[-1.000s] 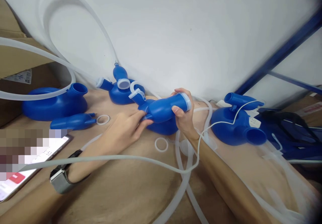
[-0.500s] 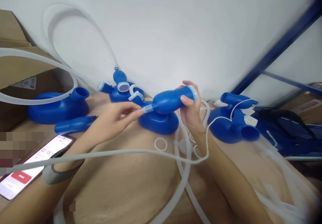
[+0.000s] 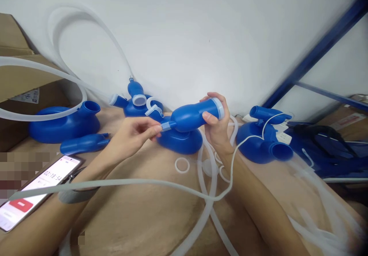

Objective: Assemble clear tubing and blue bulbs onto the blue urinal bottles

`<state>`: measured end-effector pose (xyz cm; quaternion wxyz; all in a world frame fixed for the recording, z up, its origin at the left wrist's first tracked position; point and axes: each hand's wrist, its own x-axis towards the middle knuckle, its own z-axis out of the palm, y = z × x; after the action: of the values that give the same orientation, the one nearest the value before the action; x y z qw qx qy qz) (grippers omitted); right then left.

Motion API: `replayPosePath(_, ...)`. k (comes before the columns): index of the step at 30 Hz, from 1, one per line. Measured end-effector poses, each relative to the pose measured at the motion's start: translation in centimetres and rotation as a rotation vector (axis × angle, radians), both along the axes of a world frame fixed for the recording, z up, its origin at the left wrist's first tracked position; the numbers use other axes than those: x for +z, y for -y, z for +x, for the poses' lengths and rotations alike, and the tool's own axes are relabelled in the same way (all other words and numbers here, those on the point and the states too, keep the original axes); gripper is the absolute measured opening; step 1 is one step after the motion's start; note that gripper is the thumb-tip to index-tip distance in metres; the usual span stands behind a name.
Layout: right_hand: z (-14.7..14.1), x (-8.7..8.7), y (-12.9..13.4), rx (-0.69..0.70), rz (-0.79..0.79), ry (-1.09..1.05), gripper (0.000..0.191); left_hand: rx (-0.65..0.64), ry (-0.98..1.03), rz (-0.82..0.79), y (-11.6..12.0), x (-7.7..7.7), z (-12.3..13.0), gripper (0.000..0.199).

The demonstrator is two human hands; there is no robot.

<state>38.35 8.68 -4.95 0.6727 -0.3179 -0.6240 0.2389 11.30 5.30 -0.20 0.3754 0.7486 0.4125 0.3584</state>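
In the head view, the left hand (image 3: 133, 133) closes fingertips and thumb on a clear plastic piece (image 3: 166, 126) at the narrow end of a blue bottle (image 3: 188, 117). The right hand (image 3: 217, 129) grips the bottle's wide end, thumb across its near side, next to a white rim (image 3: 220, 108). The bottle tilts slightly up to the right, in front of a blue jug (image 3: 179, 144) on the table (image 3: 123, 225); whether the two touch cannot be told.

Space is tight behind: the jugs stand near the table's back edge, close to the wall (image 3: 178, 37). A second jug (image 3: 260, 148) is just beyond the right wrist, a loose bottle (image 3: 82, 144) near the left forearm. More room lies toward the wearer, where a stretch of tabletop runs between the forearms, with a white ring (image 3: 182, 165) at its far end. Hoses (image 3: 205, 213) cross it on the right, and a pale cable (image 3: 129, 182) spans it from the left forearm to the right wrist. A phone (image 3: 40, 189) bounds the left side, partly behind the watch strap (image 3: 77, 195).
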Motion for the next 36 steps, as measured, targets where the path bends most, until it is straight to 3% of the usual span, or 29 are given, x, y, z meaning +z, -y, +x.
replayPosePath(6,0.0,0.1,-0.1,0.007,0.015,-0.152,0.063,-0.080,-0.096,-0.060,-0.3,0.5,-0.5,0.041)
replayPosePath(13,0.1,0.2,0.0,0.007,0.002,-0.106,0.062,-0.042,-0.098,-0.083,0.0,0.5,-0.8,0.042)
replayPosePath(17,0.3,0.5,0.0,-0.033,0.022,-0.103,0.060,-0.086,-0.165,-0.036,0.0,0.6,-1.0,0.046)
replayPosePath(21,0.8,0.4,-0.4,-0.125,0.062,-0.147,0.053,0.125,-0.214,0.248,0.9,1.8,-2.0,0.046)
replayPosePath(24,1.3,0.0,-0.9,-0.239,0.096,-0.142,0.048,0.238,-0.383,0.379,1.8,2.8,-3.6,0.042)
replayPosePath(27,1.8,-0.4,-1.4,-0.343,0.134,-0.136,0.046,0.191,-0.585,0.274,1.7,2.7,-5.4,0.057)
replayPosePath(29,2.0,-0.6,-1.7,-0.373,0.132,-0.179,0.047,0.153,-0.615,0.139,1.0,2.0,-6.1,0.060)
replayPosePath(31,2.0,-0.5,-1.7,-0.354,0.102,-0.239,0.049,0.146,-0.522,-0.009,0.0,1.2,-6.0,0.058)
replayPosePath(36,1.5,0.3,-1.0,-0.270,0.061,-0.370,0.043,0.190,-0.071,-0.425,-2.2,-0.6,-3.3,0.063)
